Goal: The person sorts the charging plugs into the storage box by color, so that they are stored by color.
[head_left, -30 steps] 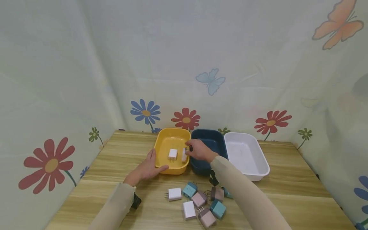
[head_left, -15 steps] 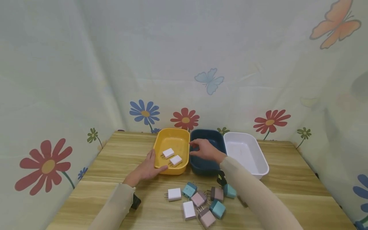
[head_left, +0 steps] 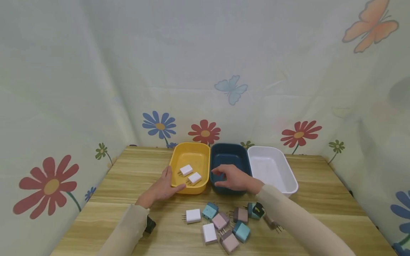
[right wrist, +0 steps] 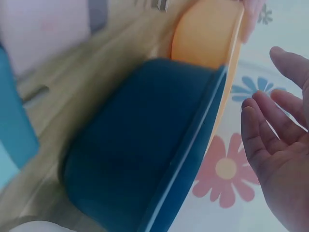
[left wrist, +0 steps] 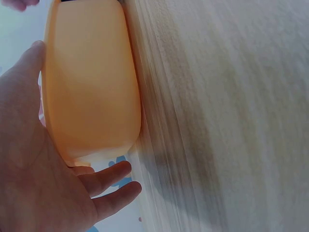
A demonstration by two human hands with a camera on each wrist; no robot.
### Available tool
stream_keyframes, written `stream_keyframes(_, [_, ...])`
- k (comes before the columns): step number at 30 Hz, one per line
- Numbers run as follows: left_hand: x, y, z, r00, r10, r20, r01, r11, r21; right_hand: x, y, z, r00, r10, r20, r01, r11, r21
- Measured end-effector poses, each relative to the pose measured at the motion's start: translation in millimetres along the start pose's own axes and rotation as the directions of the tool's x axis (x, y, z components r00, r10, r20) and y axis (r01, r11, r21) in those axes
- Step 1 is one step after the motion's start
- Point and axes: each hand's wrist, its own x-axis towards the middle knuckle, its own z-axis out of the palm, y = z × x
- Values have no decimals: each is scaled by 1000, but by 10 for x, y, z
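In the head view, my left hand (head_left: 161,185) rests at the near left corner of a yellow bin (head_left: 201,156), thumb along the front rim and fingers spread at the left side. The left wrist view shows the same hand (left wrist: 46,164) with loose fingers against the bin's outer wall (left wrist: 94,82). Two white charger plugs (head_left: 186,170) lie inside that bin. Above the dark blue bin (head_left: 229,149) hovers my right hand (head_left: 235,177), holding nothing, its fingers loosely bent and apart. From the right wrist, this hand (right wrist: 285,135) appears beside the blue bin's rim.
A white bin (head_left: 270,167) stands right of the blue one. Nearer on the wooden table (head_left: 173,238) lie white plugs (head_left: 193,216), teal plugs (head_left: 241,231) and pinkish plugs (head_left: 229,241). A brownish plug (head_left: 271,223) is partly hidden by the right sleeve. A floral cloth hangs behind.
My right hand has let go of a white charger plug in the yellow bin and moved right, over the blue bin. Two plugs now lie flat there. The left hand stays put.
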Motion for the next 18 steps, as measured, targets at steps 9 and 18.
stream_keyframes(9, [14,-18,8,1000,15,-5,-15,1000,8,-235,-181,121,990,-127,61,129,991,-31])
stream_keyframes(18, [36,-32,26,1000,16,-6,-16,1000,3,-386,-332,285,962,-201,182,218,973,-77])
